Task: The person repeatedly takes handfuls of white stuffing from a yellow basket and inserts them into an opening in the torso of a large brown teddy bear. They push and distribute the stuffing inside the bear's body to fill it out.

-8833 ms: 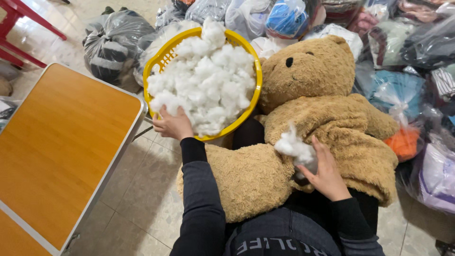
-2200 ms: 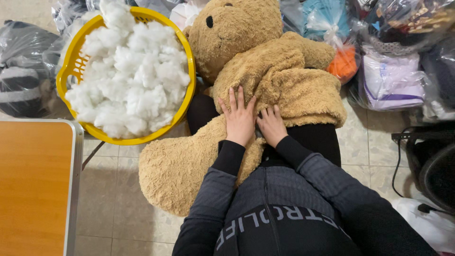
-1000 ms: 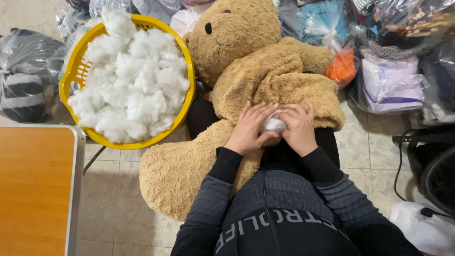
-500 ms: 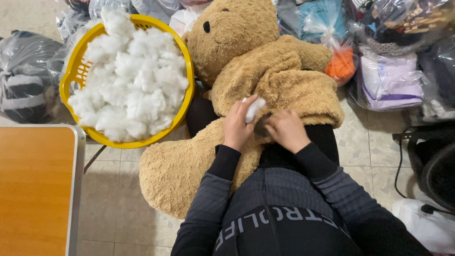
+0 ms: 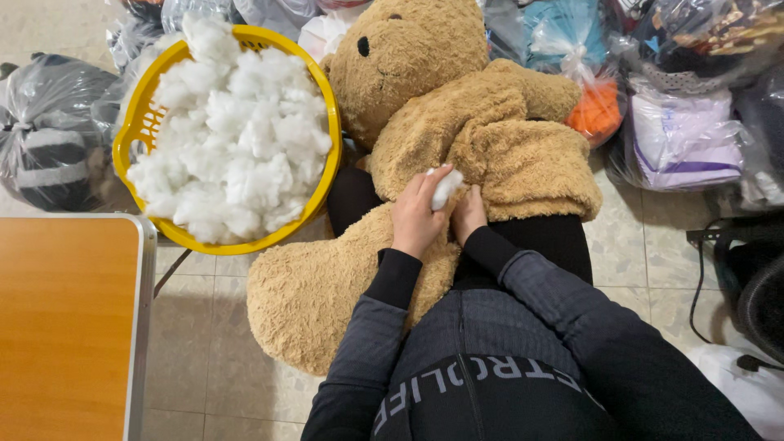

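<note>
A big tan teddy bear (image 5: 457,122) lies across my lap, head away from me. My left hand (image 5: 416,216) rests on the bear's middle and pinches a small tuft of white stuffing (image 5: 445,186). My right hand (image 5: 469,214) presses into the bear's fur right beside it, fingers partly buried, so I cannot tell what it holds. A round yellow basket (image 5: 131,135) heaped with white stuffing (image 5: 237,139) stands on the floor to the left of the bear.
An orange folding table (image 5: 65,327) with a metal edge fills the lower left. Plastic bags of cloth (image 5: 678,131) are piled at the back and right; a grey bag (image 5: 49,131) lies at left. A black object with a cable (image 5: 751,286) sits at right.
My right hand has slid up against the left one and pushed into the bear. The left hand still holds the white tuft, now a little higher. The view has shifted slightly.
</note>
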